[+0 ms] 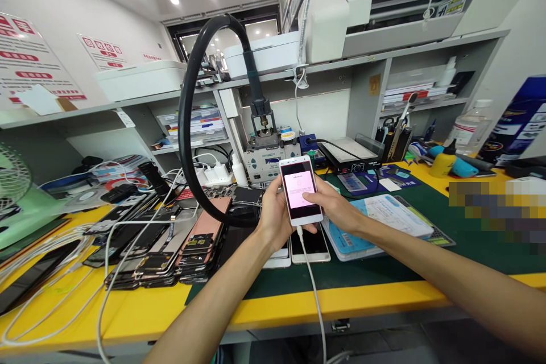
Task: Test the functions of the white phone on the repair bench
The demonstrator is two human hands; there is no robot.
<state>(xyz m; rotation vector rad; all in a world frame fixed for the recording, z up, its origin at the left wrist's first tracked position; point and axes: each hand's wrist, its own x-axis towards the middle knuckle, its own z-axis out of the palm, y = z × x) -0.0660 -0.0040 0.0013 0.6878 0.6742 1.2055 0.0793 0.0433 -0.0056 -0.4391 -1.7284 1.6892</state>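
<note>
Your forearms [215, 298] span the tabletop [362, 297], left grip [273, 216] and right grip [339, 209] grasping a phone [298, 187], right thumb [314, 198] on screen [295, 183]

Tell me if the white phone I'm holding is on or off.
On: the white phone shows a lit pink panel with text, and the right hand has its thumb over it.
</note>
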